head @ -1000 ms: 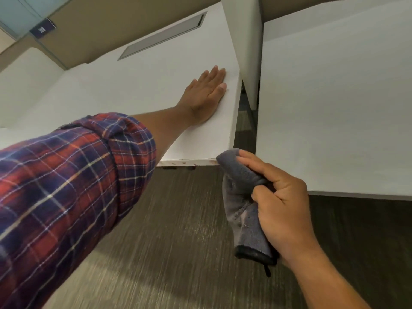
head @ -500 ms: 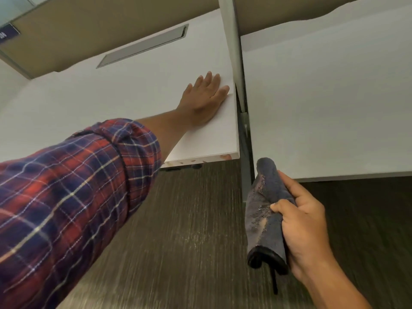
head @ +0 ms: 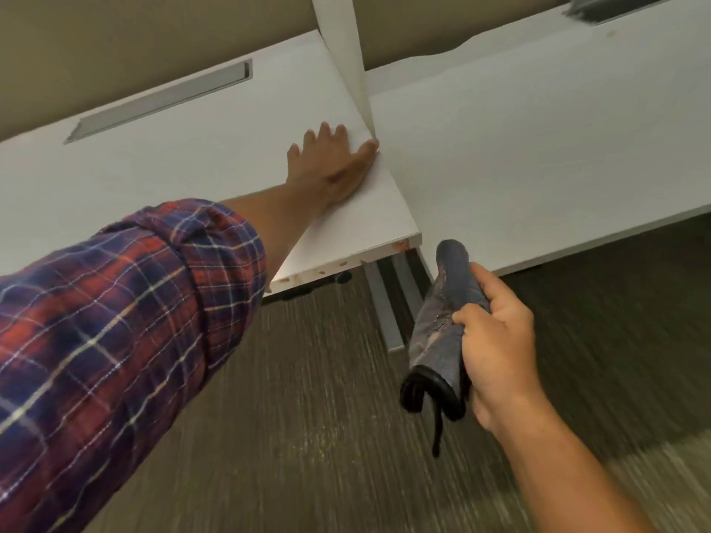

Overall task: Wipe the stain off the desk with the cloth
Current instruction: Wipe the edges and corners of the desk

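Two hands show in the head view, well apart from each other. The left hand [head: 332, 163] lies flat and open on the white tabletop [head: 184, 159], palm down, fingers spread, holding nothing; its thumb tip touches the foot of a white divider panel [head: 344, 51] that rises just beyond it. The plaid sleeve [head: 127, 321] is rolled up below the elbow and fills the lower left of the picture.

The right hand [head: 496, 340] is closed around a folded grey cloth [head: 442, 321], held off the tabletop over the floor. The cloth's upper end sticks out past the thumb toward the tabletop's edge; its black-trimmed lower end and a thin dark loop hang below the fist. Pale and reddish smudges mark the cloth's face.

Between the hands, the near front edge of the tabletop carries reddish-brown stain spots [head: 400, 246], the largest at the corner just left of the cloth's tip, smaller ones trailing toward the sleeve. The cloth is near this corner but not touching it.

Beyond the right hand a second white tabletop [head: 538, 155] stretches away. Grey metal legs [head: 384, 309] stand in the gap between the two surfaces, just left of the cloth. A long grey cable slot [head: 161, 100] sits far beyond the left forearm. The dark striped floor [head: 307, 436] lies beneath both arms.
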`<state>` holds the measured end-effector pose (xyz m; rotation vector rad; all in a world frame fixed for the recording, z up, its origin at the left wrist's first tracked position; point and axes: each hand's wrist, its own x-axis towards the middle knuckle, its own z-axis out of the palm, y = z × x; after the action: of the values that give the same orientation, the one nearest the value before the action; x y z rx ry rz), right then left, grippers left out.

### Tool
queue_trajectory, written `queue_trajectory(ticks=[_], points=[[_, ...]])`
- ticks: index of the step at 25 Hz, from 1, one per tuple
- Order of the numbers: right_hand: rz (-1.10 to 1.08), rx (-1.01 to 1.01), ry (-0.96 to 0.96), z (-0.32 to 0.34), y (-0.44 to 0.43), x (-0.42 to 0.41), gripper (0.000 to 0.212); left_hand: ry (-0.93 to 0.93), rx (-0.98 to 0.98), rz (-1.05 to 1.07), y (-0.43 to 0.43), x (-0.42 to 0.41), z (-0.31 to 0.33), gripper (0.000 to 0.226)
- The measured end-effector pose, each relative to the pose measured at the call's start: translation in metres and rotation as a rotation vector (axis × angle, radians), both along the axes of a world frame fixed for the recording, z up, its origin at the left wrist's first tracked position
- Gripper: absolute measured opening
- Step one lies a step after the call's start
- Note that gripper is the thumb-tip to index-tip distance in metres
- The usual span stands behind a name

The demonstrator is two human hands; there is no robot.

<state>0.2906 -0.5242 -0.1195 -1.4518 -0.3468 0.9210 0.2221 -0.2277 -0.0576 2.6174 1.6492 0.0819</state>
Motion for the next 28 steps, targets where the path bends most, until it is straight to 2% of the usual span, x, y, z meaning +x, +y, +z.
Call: queue_trajectory(ticks=[3,6,11,15,20,22,25,28], points=[[-0.116,-0.006,-0.122,0.009,0.019,-0.021,0.064,-0.005,0.022,0.0,0.002,0.0,-0.003,0.083],[-0.166,0.069,-0.189,0.017,0.043,-0.04,0.06,-0.022,0.028,0.001,0.007,0.0,-0.006,0.087],[-0.262,0.05,-0.329,0.022,0.064,-0.085,0.074,-0.037,0.03,0.022,0.015,0.004,-0.011,0.093],[-0.36,0.033,-0.395,0.021,0.071,-0.114,0.073,-0.068,-0.021,0.027,0.013,0.004,-0.011,0.104],[-0.285,0.067,-0.441,0.01,0.066,-0.154,0.068,-0.125,-0.145,0.017,0.004,-0.002,0.001,0.113],[-0.232,0.096,-0.419,0.005,0.056,-0.161,0.068,-0.244,-0.272,0.012,0.001,-0.007,0.007,0.112],[-0.371,0.114,-0.374,0.005,0.036,-0.147,0.067,-0.427,-0.564,-0.146,0.01,-0.04,0.026,0.106],[-0.591,0.089,-0.356,0.012,0.033,-0.118,0.066,-0.261,-0.496,-0.486,0.018,-0.102,0.033,0.101]])
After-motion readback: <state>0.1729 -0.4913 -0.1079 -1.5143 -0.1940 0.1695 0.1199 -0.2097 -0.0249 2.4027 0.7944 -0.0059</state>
